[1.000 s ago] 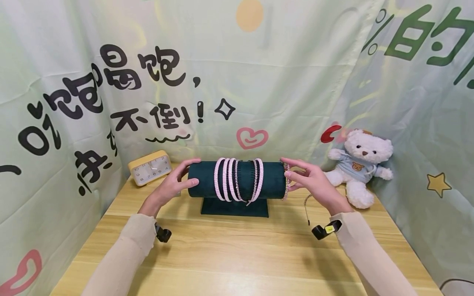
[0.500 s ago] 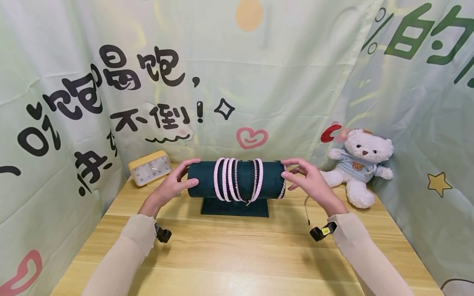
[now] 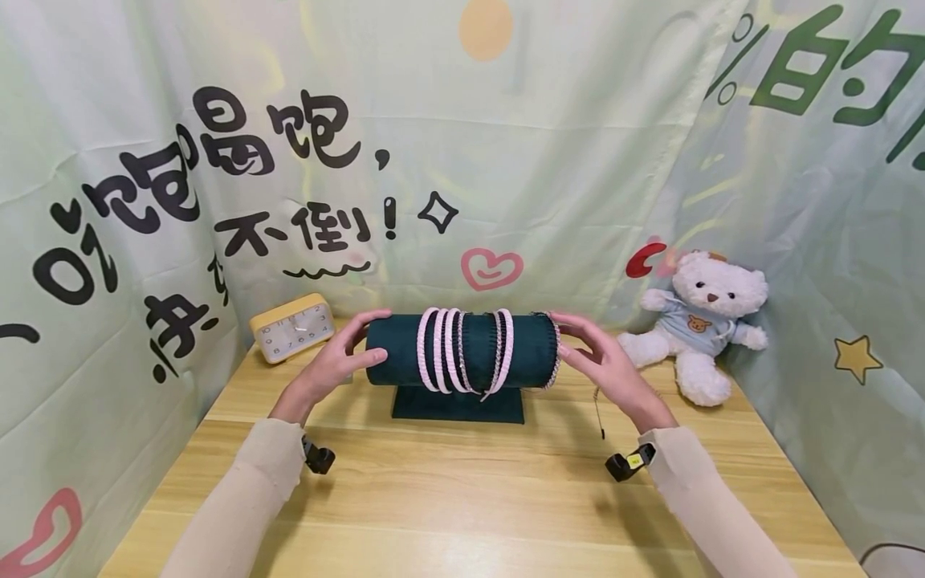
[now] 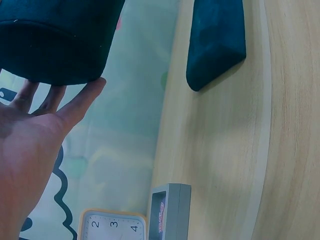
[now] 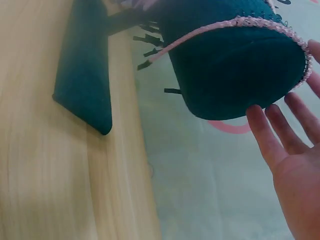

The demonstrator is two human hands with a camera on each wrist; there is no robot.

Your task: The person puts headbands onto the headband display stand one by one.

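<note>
A dark teal bracelet stand [image 3: 393,351] with a padded roll stands mid-table. Several pink and dark bracelets [image 3: 438,357] circle its middle. My left hand [image 3: 330,363] holds the roll's left end, thumb in front and fingers on top and behind. At the other end, my right hand [image 3: 613,371] has thumb and fingers on a pink braided bracelet [image 5: 240,22] lying round the rim. Its dark-tipped end hangs loose in the right wrist view. Fairly straight fingers [image 5: 281,127] of that hand lie along the end's far edge.
A thin cord-like bracelet [image 3: 599,413] lies on the wooden table [image 3: 462,498] by my right wrist. The yellow clock [image 3: 295,327] stands back left, with a small grey box [image 4: 172,212] beside it. A white teddy bear [image 3: 694,321] sits back right before the cloth backdrop.
The bracelet at the right end has moved left onto the roll's rim. My right hand went left with it, then drew slightly back to the right. My left hand stays put.
</note>
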